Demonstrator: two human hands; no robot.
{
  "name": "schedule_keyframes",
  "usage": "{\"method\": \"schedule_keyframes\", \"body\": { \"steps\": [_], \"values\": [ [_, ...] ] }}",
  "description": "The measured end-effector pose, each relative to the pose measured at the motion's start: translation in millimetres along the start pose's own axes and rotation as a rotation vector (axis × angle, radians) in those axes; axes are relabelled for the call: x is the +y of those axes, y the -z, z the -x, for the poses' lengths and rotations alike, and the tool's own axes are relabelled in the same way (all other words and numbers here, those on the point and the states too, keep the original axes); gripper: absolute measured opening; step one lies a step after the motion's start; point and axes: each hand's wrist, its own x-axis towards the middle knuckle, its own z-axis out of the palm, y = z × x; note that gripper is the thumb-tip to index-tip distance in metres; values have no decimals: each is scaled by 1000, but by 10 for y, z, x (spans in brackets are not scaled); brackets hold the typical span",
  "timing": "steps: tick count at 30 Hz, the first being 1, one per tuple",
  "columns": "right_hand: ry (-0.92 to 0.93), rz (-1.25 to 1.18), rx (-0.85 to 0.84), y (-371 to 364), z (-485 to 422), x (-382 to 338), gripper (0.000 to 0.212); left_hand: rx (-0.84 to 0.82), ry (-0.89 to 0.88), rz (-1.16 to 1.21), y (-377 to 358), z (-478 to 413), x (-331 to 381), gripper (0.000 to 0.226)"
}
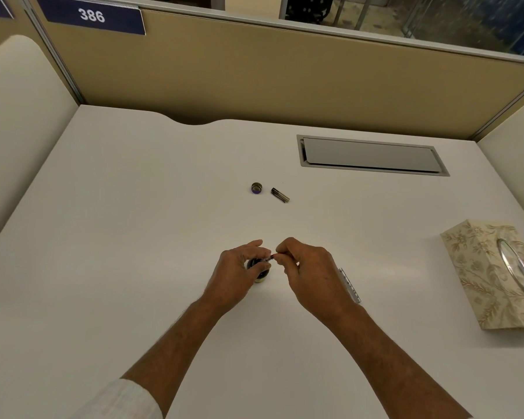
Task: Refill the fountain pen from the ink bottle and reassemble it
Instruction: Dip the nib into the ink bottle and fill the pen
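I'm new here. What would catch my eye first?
Two bare hands meet low on the white desk: the left hand grips a small ink bottle, the right hand pinches a slim pen part over it. Farther back lie a round bottle cap and a dark pen piece; a flowered tissue box sits at right.

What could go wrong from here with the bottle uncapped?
1. The bottle is open, held only by the left hand; a nudge could spill ink on the white desk.
2. The right hand pinches a small pen part; it may slip or drip.
3. The dark tube lies loose and might roll.
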Motion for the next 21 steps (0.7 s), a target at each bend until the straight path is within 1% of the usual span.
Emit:
{"method": "schedule_keyframes", "body": {
  "steps": [5,9,12,16,21],
  "values": [
    [2,17,12,-72,-15,0,20,-2,16,1,16,30,25,21],
    [24,105,91,-87,-21,-11,26,-4,36,3,18,38,64,23],
    [-3,153,118,-94,-18,-12,28,-6,33,15,22,48,77,23],
    [-19,91,80,-60,4,-31,15,-11,29,32,20,54,79,23],
    [11,77,26,-33,-19,-23,10,16,35,15,12,36,73,22]
  ]
}}
